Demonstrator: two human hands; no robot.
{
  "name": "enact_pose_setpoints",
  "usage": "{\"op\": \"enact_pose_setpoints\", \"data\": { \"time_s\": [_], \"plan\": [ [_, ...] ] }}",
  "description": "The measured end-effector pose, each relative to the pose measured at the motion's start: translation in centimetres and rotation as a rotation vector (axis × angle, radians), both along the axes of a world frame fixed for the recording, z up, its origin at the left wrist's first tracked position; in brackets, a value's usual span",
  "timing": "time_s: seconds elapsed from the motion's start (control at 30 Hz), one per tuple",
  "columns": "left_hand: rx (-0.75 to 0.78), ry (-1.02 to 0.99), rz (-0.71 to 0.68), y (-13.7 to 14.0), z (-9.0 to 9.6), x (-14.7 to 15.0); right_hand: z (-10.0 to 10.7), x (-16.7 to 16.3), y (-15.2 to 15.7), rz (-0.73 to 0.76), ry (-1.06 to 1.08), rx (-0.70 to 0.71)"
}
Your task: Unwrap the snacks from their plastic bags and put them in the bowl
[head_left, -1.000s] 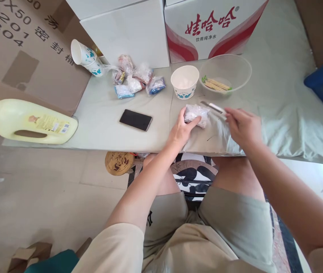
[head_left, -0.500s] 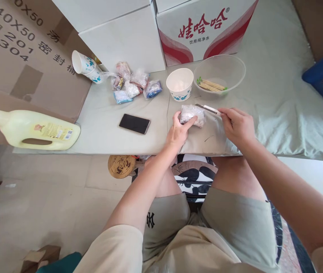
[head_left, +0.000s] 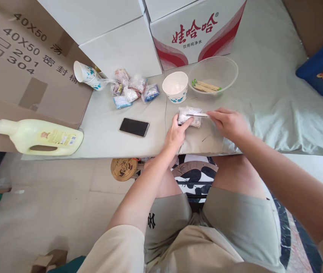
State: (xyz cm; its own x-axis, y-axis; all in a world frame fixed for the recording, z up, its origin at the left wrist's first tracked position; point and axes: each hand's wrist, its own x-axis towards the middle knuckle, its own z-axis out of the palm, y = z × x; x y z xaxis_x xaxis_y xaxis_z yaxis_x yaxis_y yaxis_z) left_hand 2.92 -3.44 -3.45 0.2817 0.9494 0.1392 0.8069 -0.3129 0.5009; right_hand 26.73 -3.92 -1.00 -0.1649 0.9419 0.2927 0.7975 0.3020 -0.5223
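Observation:
My left hand (head_left: pixel 176 132) holds a small clear plastic-wrapped packet (head_left: pixel 197 122) down on the covered table, its thumb lying across the near side and fingers at the left edge. What is inside the packet looks pale and cannot be made out. In my right hand (head_left: pixel 226 123) is a slim knife (head_left: pixel 202 114) with a white handle part, pointing left. Its blade lies over the top of the packet; whether it has cut in is too small to tell. Just behind stands a white paper bowl (head_left: pixel 175 88) with a blue pattern and something whitish inside.
Right of the bowl, a clear plastic bowl (head_left: pixel 226 76) contains several green-tipped sticks (head_left: pixel 206 86). Several wrapped packets (head_left: pixel 137 83) lie left, near paper cups (head_left: pixel 86 72) and a phone (head_left: pixel 134 127). A yellow bottle (head_left: pixel 47 136) lies at far left. Cartons (head_left: pixel 195 36) line the back.
The knife has moved left and down, from the packet's upper right edge onto its top. My left hand keeps its hold on the packet. The whole view has shifted slightly.

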Motion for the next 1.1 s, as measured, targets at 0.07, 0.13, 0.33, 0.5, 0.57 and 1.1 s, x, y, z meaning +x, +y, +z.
{"op": "enact_pose_setpoints", "data": {
  "time_s": [0.07,0.13,0.33,0.5,0.57,1.1],
  "plan": [
    [-0.003,-0.007,0.001,0.1,-0.1,0.0,-0.2,2.0,-0.6,-0.043,-0.035,-0.007],
    [0.003,-0.026,0.0,0.1,-0.3,0.1,-0.4,3.8,-1.2,-0.083,-0.053,0.007],
    [0.046,-0.066,0.014,0.2,-0.2,0.3,0.4,3.8,-1.8,-0.308,-0.133,0.047],
    [0.246,-0.043,-0.024,0.4,0.0,0.4,1.5,-1.4,-0.7,-0.316,-0.026,0.117],
    [0.269,-0.023,-0.069,0.5,0.0,0.3,1.5,-3.6,-0.1,-0.245,0.073,0.124],
    [0.049,-0.445,0.031,1.2,0.3,-1.6,0.1,-9.0,2.4,-0.202,0.519,0.103]
  ]
}}
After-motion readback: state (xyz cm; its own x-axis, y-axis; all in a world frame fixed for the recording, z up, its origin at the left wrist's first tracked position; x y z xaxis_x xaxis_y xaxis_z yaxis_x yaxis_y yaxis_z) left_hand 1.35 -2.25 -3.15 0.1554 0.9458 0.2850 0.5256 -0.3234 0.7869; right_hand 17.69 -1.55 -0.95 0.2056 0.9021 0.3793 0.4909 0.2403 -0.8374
